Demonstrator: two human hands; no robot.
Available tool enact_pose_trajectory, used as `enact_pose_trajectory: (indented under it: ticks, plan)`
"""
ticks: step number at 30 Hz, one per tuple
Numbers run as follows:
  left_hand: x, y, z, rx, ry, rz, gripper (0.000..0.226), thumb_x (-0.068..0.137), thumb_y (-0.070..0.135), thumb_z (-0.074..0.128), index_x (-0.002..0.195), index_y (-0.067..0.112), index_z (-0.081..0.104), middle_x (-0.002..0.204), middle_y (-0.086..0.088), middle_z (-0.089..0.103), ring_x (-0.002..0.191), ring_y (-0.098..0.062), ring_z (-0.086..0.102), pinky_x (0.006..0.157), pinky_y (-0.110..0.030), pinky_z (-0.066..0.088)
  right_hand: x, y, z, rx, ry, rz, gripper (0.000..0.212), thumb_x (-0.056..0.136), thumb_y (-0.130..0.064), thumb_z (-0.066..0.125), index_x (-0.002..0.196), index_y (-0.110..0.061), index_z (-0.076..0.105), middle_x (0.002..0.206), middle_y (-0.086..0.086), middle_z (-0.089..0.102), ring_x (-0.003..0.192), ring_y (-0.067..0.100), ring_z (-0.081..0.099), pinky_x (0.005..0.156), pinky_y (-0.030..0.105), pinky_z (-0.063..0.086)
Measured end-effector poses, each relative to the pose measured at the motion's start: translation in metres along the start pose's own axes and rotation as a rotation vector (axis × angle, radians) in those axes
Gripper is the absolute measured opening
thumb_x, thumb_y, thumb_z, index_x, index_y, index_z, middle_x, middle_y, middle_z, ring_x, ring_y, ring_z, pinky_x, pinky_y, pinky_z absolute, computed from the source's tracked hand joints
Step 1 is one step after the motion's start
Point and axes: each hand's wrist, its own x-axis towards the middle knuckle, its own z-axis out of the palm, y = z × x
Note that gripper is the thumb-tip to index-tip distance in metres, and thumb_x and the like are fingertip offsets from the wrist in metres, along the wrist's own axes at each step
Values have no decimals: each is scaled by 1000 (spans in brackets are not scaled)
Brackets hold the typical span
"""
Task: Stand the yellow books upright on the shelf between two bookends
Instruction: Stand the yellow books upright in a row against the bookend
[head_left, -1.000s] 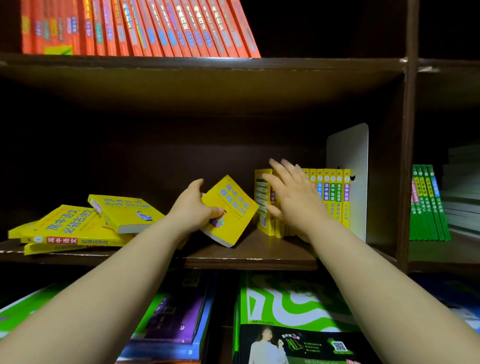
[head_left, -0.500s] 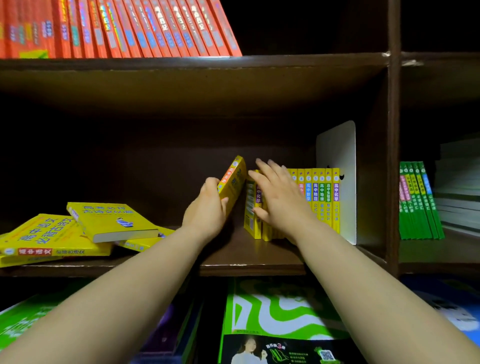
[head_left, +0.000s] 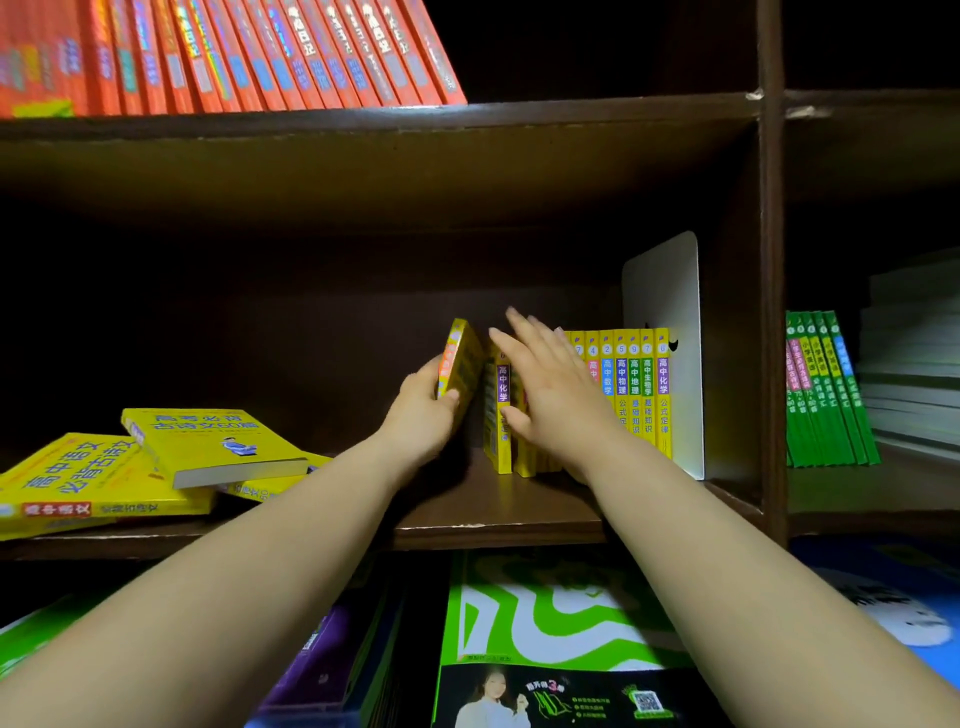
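Several yellow books (head_left: 156, 467) lie flat at left of frame, unshelved. One held book (head_left: 464, 358), slanted cover-out a second ago, now stands near upright at centre, ready to join the row, gripped by the left hand (head_left: 423, 410) just left of it; right hand (head_left: 550, 395), fingers straight, presses the standing row (head_left: 634, 389) toward the white bookend (head_left: 670, 312).

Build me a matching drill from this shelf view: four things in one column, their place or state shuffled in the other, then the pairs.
1. left hand
2. right hand
3. white bookend
4. loose yellow books

A. lying flat, left on the shelf
B. upright, right of the yellow row
C. gripping a tilted yellow book
D. fingers straight against the yellow row

Pairs: 1-C, 2-D, 3-B, 4-A
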Motion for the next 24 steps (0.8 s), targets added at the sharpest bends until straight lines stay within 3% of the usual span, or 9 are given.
enact_pose_trajectory:
  ticks: [2, 4, 7, 13, 16, 18, 21, 24]
  plan:
    - [2, 4, 3, -64, 72, 24, 46, 94, 10, 36, 138, 16, 29, 137, -13, 41, 117, -27, 47, 103, -41, 39, 0, 0, 0, -4, -9, -2, 74, 86, -19, 57, 145, -20, 13, 157, 3, 2, 144, 20, 1, 115, 29, -4]
    - [4, 5, 6, -137, 78, 5, 46, 94, 12, 35, 139, 20, 27, 140, -13, 38, 121, -29, 45, 104, -47, 39, 0, 0, 0, -1, -6, -4, 72, 86, -21, 56, 145, -20, 13, 157, 3, 3, 144, 19, 2, 115, 30, -4]
    - [4, 4, 8, -271, -47, -61, 52, 92, 8, 39, 138, 24, 23, 137, -11, 39, 120, -28, 46, 103, -51, 40, -1, 0, 0, 3, 4, -2, 71, 87, -22, 55, 145, -20, 14, 157, 3, 4, 144, 19, 3, 115, 30, -4]
    - [0, -1, 10, -269, -311, -96, 87, 78, -12, 53, 141, 26, 5, 115, 1, 45, 95, -11, 50, 85, -31, 44, -2, -2, -4, 38, -21, -10, 71, 86, -20, 55, 145, -20, 14, 157, 3, 3, 144, 21, 0, 116, 31, -3]
    - [-1, -1, 6, -236, -365, -101, 97, 77, -9, 57, 142, 31, -4, 120, 1, 42, 107, -19, 49, 95, -43, 42, -9, -4, -13, 111, 91, 68, 62, 85, -19, 56, 141, -16, 28, 152, 7, 23, 141, 23, 15, 113, 32, 16]
    - [-1, -3, 2, -219, -400, -89, 96, 79, -8, 56, 141, 34, -4, 118, 2, 44, 107, -20, 50, 90, -41, 43, -16, -3, -18, 115, 195, 133, 44, 84, -15, 56, 126, -9, 46, 132, 12, 46, 123, 25, 38, 97, 30, 32]
    - [3, -3, -3, -151, -476, -64, 93, 81, -4, 56, 141, 36, -3, 106, 9, 49, 95, -12, 54, 80, -32, 48, -27, -1, -20, 108, 17, 167, 19, 87, -13, 51, 105, -7, 56, 108, 10, 56, 102, 22, 48, 76, 24, 31]
    - [10, 0, -6, -40, -497, -35, 96, 79, -3, 59, 141, 35, -4, 100, 13, 48, 87, -8, 57, 71, -30, 52, -27, -2, -19, 119, -169, 187, 15, 90, -13, 46, 101, -9, 56, 107, 8, 61, 95, 19, 50, 74, 23, 33]
